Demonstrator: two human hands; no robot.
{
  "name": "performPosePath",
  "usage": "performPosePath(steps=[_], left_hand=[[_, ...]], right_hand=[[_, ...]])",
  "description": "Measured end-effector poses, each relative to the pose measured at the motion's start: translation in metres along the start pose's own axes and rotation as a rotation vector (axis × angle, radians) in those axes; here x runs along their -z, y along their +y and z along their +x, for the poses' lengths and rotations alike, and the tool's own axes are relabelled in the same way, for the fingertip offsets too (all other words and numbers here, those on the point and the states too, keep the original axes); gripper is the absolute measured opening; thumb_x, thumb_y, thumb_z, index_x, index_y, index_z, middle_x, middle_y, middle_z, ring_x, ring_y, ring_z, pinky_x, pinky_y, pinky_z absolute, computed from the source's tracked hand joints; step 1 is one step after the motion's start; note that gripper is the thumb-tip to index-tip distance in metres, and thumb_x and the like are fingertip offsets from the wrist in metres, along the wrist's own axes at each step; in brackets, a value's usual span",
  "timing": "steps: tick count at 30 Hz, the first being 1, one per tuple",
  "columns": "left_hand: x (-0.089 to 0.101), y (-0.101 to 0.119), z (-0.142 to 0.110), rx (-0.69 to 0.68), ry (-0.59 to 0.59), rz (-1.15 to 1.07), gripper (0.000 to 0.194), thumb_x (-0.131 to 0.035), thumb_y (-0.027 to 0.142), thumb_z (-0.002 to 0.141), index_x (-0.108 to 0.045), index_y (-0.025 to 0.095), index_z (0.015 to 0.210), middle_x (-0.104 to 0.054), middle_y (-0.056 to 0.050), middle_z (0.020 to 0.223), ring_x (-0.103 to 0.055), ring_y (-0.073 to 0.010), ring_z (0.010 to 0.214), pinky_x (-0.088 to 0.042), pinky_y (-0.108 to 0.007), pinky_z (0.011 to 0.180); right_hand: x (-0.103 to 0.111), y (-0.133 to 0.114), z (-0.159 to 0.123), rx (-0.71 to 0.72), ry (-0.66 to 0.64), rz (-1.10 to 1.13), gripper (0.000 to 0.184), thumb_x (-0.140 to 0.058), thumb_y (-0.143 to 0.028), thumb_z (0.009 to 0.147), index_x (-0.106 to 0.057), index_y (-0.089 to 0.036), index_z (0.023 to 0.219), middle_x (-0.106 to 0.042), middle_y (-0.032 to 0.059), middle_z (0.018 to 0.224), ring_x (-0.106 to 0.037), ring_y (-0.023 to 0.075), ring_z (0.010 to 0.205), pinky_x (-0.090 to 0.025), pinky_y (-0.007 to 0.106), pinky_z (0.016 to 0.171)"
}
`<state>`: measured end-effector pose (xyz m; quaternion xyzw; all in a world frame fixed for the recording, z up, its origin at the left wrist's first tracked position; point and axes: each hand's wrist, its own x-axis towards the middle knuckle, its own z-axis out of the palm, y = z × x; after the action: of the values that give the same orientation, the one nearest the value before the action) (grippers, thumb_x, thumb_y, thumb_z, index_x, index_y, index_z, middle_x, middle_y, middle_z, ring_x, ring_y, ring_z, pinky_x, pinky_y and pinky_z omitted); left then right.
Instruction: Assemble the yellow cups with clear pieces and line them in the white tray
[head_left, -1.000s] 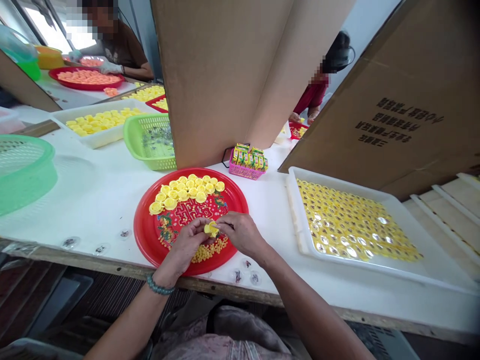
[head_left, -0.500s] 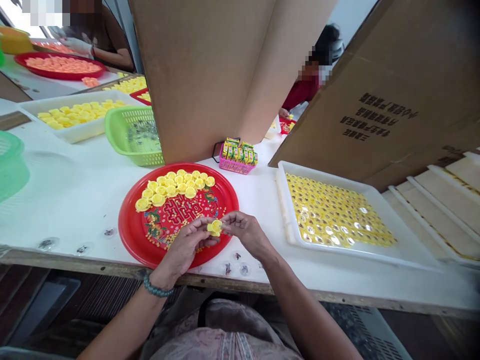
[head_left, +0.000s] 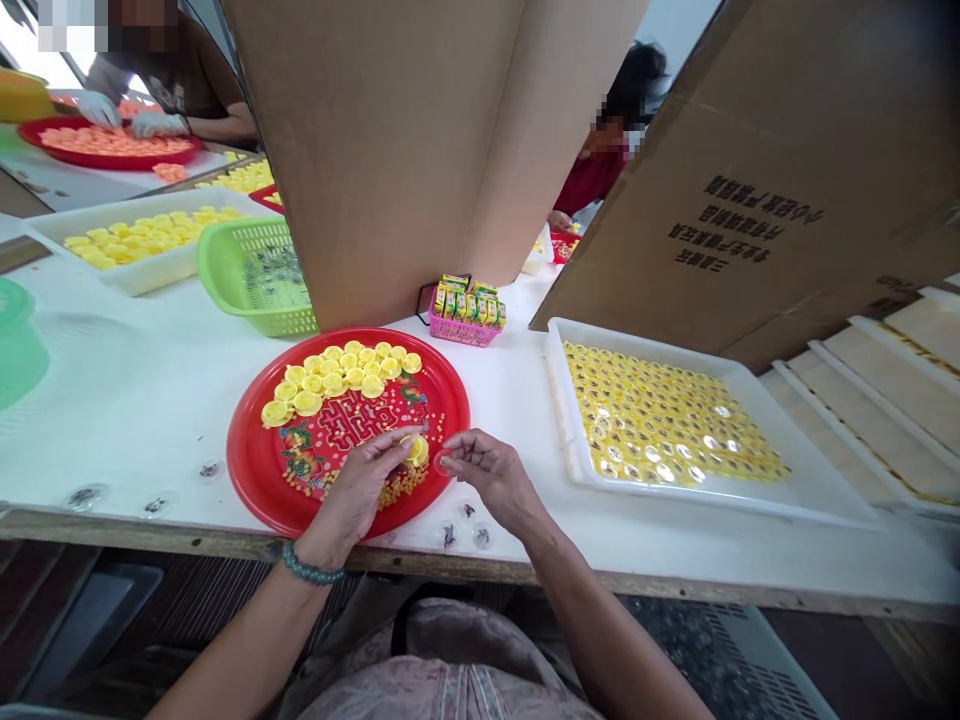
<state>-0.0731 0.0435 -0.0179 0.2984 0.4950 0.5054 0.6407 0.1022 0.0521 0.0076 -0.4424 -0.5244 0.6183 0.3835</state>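
Note:
My left hand (head_left: 360,487) rests over the near part of the red plate (head_left: 255,470) and holds a small round yellow cap (head_left: 415,449) at its fingertips. Just to its right, my right hand (head_left: 489,476) pinches what looks like a small clear lid (head_left: 441,462) between thumb and forefinger, a little apart from the cap. Rows of yellow caps (head_left: 337,375) lie along the far side of the plate. A heap of tiny yellow beads (head_left: 397,490) sits under my left fingers.
A white tray (head_left: 750,500) of covered yellow caps lies to the right. Loose clear lids (head_left: 459,530) dot the table edge. A pink basket (head_left: 461,318), green basket (head_left: 251,280) and cardboard screens (head_left: 390,150) stand behind. Co-workers' hands work at far tables.
The two hands held the yellow cap together; now they have parted, the cap stays with my left hand and has dropped closer to the plate.

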Motion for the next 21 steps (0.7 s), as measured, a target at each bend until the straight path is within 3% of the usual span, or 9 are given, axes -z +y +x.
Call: performPosePath(steps=[4, 7, 12, 15, 18, 21], left_hand=[[0.002, 0.007, 0.002, 0.016, -0.036, -0.017, 0.039, -0.073, 0.035, 0.068, -0.067, 0.02, 0.104, -0.067, -0.001, 0.086, -0.056, -0.0098, 0.071, -0.045, -0.021, 0.068], [0.001, 0.01, 0.002, 0.024, -0.048, -0.062, 0.032, -0.076, 0.032, 0.065, -0.068, 0.02, 0.093, -0.065, 0.0, 0.087, -0.057, -0.0115, 0.074, -0.048, -0.024, 0.069], [-0.009, 0.005, 0.003, -0.001, 0.031, -0.077, 0.026, -0.078, 0.029, 0.061, -0.065, 0.017, 0.08, -0.063, 0.001, 0.079, -0.057, -0.0103, 0.075, -0.046, -0.02, 0.069], [-0.017, -0.003, 0.001, -0.019, 0.08, -0.08, 0.031, -0.078, 0.029, 0.06, -0.066, 0.017, 0.086, -0.063, 0.001, 0.076, -0.056, -0.0092, 0.073, -0.044, -0.018, 0.067], [-0.022, -0.007, -0.002, 0.042, 0.04, -0.072, 0.042, -0.077, 0.03, 0.063, -0.065, 0.018, 0.102, -0.064, 0.0, 0.075, -0.057, -0.0101, 0.07, -0.047, -0.021, 0.066], [-0.022, -0.006, -0.005, 0.106, 0.012, -0.109, 0.037, -0.076, 0.033, 0.064, -0.068, 0.015, 0.096, -0.067, -0.006, 0.087, -0.061, -0.0144, 0.078, -0.051, -0.024, 0.069]], right_hand=[[0.001, -0.004, -0.005, 0.024, -0.003, -0.072, 0.022, -0.068, -0.032, 0.073, -0.065, -0.019, 0.092, -0.063, 0.0007, 0.076, -0.057, 0.0127, 0.071, -0.047, 0.026, 0.068], [0.002, -0.004, -0.006, 0.008, 0.017, -0.04, 0.017, -0.068, -0.029, 0.072, -0.063, -0.018, 0.084, -0.062, -0.0003, 0.072, -0.057, 0.0116, 0.067, -0.046, 0.024, 0.063], [-0.004, 0.001, -0.007, -0.081, 0.006, 0.003, 0.021, -0.072, -0.031, 0.069, -0.061, -0.016, 0.08, -0.061, -0.0014, 0.066, -0.057, 0.0106, 0.06, -0.044, 0.023, 0.056], [-0.009, 0.006, -0.006, -0.114, 0.027, 0.045, 0.027, -0.074, -0.034, 0.065, -0.06, -0.016, 0.08, -0.06, -0.0023, 0.064, -0.058, 0.0106, 0.057, -0.045, 0.023, 0.054], [-0.011, 0.011, -0.003, -0.087, 0.121, 0.098, 0.029, -0.076, -0.035, 0.063, -0.059, -0.017, 0.078, -0.061, -0.0028, 0.064, -0.058, 0.0103, 0.057, -0.047, 0.024, 0.056], [-0.007, 0.012, 0.0, -0.064, 0.177, 0.126, 0.028, -0.077, -0.033, 0.061, -0.06, -0.017, 0.076, -0.062, -0.0021, 0.066, -0.058, 0.0106, 0.059, -0.048, 0.025, 0.059]])
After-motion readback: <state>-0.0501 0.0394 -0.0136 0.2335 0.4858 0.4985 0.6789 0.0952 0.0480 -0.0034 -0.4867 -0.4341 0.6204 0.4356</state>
